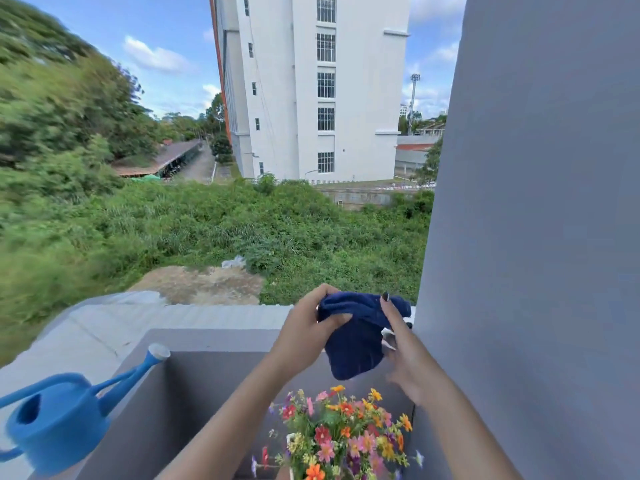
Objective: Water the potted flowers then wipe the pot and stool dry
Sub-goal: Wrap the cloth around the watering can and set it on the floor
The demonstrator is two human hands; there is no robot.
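Both my hands hold a dark blue cloth (356,344) in the air above the balcony wall. My left hand (308,327) grips its upper left corner with thumb and fingers closed. On the cloth's right side my right hand (401,348) pinches the top edge, its lower fingers blurred. Below them the potted flowers (346,438), a bunch of orange, pink, red and yellow blooms, rise from the bottom edge; the pot and stool are out of view.
A blue watering can (59,420) rests on the grey balcony ledge (214,337) at the lower left, spout pointing up to the right. A grey wall (540,237) fills the right side. Beyond the ledge lie a drop, greenery and a white building.
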